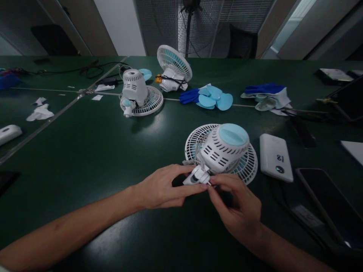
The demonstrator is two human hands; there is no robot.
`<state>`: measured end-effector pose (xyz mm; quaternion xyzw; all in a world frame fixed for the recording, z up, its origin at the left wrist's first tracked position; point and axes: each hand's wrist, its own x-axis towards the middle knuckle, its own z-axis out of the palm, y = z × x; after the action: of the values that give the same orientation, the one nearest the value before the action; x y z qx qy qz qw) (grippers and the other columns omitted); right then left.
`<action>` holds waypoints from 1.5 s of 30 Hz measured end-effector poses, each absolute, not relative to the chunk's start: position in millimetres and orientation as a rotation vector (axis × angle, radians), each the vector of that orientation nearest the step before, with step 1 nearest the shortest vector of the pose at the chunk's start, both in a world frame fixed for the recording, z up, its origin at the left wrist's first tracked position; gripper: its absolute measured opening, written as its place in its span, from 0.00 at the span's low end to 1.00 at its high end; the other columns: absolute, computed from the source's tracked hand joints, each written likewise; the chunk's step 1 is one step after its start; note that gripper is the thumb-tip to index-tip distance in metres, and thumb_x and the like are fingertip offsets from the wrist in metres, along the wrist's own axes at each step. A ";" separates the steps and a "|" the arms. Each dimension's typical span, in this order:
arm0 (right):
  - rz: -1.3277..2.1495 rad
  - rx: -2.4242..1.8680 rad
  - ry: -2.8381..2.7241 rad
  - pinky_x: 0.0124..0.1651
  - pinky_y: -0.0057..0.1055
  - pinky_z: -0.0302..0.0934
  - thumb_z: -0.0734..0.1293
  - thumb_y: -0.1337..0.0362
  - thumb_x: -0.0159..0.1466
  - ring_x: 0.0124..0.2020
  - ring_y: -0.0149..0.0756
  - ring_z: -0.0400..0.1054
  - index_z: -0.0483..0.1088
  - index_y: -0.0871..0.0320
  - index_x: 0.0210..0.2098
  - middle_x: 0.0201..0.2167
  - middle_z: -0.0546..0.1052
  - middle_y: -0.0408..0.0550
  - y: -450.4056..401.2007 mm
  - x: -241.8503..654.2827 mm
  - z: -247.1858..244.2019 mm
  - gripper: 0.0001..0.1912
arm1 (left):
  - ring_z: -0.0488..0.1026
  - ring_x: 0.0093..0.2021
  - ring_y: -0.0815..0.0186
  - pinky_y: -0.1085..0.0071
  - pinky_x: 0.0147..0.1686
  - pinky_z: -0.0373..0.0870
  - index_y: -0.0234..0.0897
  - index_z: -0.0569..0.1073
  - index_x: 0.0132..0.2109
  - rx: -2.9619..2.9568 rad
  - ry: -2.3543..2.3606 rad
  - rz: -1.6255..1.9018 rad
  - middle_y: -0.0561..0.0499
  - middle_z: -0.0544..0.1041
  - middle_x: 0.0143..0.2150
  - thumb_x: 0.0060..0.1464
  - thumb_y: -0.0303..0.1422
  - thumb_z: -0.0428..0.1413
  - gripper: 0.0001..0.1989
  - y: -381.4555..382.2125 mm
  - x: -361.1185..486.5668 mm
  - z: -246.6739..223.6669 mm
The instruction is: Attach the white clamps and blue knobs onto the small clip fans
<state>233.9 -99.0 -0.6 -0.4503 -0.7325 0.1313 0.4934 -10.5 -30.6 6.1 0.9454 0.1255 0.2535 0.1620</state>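
Note:
A small white desk fan [217,151] with a light blue back cap lies on its round grille, its motor housing facing up. At its near side juts a white mounting joint [200,175]. My left hand [167,186] grips this joint from the left, thumb side toward the housing and fingers along its near edge. From the right, my right hand [238,207] pinches at the joint's end. Whatever small part is between those fingertips is mostly hidden. A grey cord [199,151] runs along the housing down to the joint.
Beyond lie a second fan [134,88], a third fan [172,70], light blue fan blades [216,97] and blue-and-white gloves [266,96]. Right of my hands are a white power bank [275,156] and a dark phone [326,200]. Paper scraps [40,112] lie left.

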 end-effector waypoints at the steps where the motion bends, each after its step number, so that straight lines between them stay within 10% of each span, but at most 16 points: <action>1: 0.314 -1.115 -1.772 0.33 0.29 0.72 0.69 0.74 0.64 0.35 0.33 0.76 0.70 0.55 0.49 0.40 0.79 0.46 -99.5 234.3 -1.4 0.15 | 0.67 0.61 0.52 0.56 0.53 0.75 0.40 0.64 0.67 2.697 0.362 0.724 0.37 0.61 0.68 0.71 0.36 0.47 0.21 -30.6 -10.4 5.9; 18: 0.246 -0.998 -1.867 0.48 0.37 0.72 0.65 0.81 0.62 0.45 0.37 0.71 0.69 0.58 0.52 0.44 0.73 0.50 -96.0 233.8 7.2 0.21 | 0.70 0.59 0.55 0.59 0.51 0.77 0.38 0.67 0.64 2.711 0.424 0.808 0.37 0.65 0.66 0.65 0.28 0.53 0.21 -32.8 -7.9 1.4; 45: 0.267 -1.128 -1.776 0.33 0.30 0.73 0.67 0.76 0.62 0.35 0.34 0.75 0.73 0.53 0.45 0.37 0.79 0.44 -96.5 232.4 4.6 0.15 | 0.71 0.58 0.55 0.60 0.50 0.78 0.40 0.64 0.67 2.714 0.445 0.834 0.38 0.67 0.64 0.62 0.26 0.55 0.27 -33.4 -7.0 3.7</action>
<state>232.4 -96.5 4.6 -0.4640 -0.7308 0.1097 0.4886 -7.0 -33.4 3.7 0.9359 0.1534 0.2875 0.1337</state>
